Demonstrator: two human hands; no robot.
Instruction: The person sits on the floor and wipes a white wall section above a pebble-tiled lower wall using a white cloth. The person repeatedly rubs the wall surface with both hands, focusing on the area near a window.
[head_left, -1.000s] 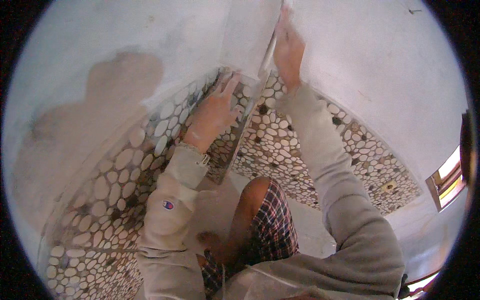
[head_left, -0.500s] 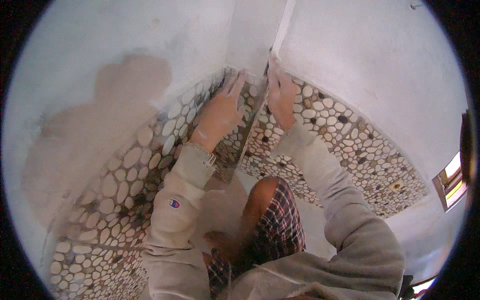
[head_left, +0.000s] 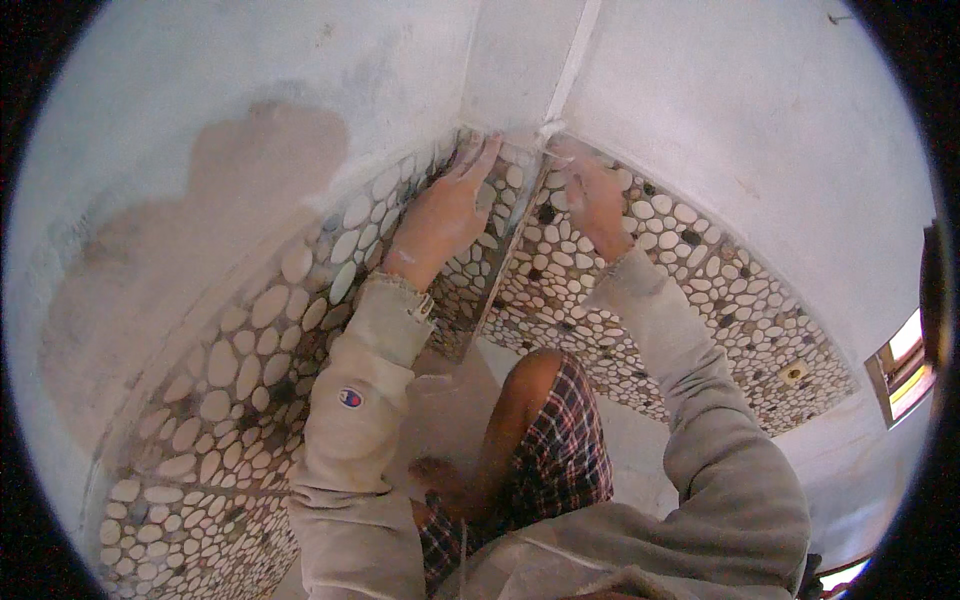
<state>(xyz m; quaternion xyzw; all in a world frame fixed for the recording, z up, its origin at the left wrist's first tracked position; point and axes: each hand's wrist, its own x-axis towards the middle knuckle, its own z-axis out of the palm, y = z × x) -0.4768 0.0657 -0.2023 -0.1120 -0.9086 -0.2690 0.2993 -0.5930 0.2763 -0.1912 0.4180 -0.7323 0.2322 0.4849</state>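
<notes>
My left hand (head_left: 445, 222) reaches up into the wall corner. Its fingers are stretched out and lie against the top of a narrow pebble-covered strip (head_left: 512, 178), just under the plaster. Across the corner edge, my right hand (head_left: 598, 205) is bent at the top of the right-hand pebble panel (head_left: 650, 228). Its fingers are drawn together and slightly blurred; what they hold, if anything, I cannot make out. Beside those fingertips, a small white lump (head_left: 550, 129) sits at the top of the metallic-looking edge strip (head_left: 512, 240). Pale dust marks my fingers.
Another pebble panel (head_left: 262, 345) covers the lower left wall. Above it, the plaster (head_left: 400, 70) bears a large brownish patch (head_left: 265, 150). A small pale fitting (head_left: 793, 373) sits in the right panel. My bent knee (head_left: 535, 390) is below the corner; a window (head_left: 905, 370) is far right.
My right hand has drawn back from the corner edge to the right, and its fingers have bent together. The white lump now shows. My left hand stays nearly in place.
</notes>
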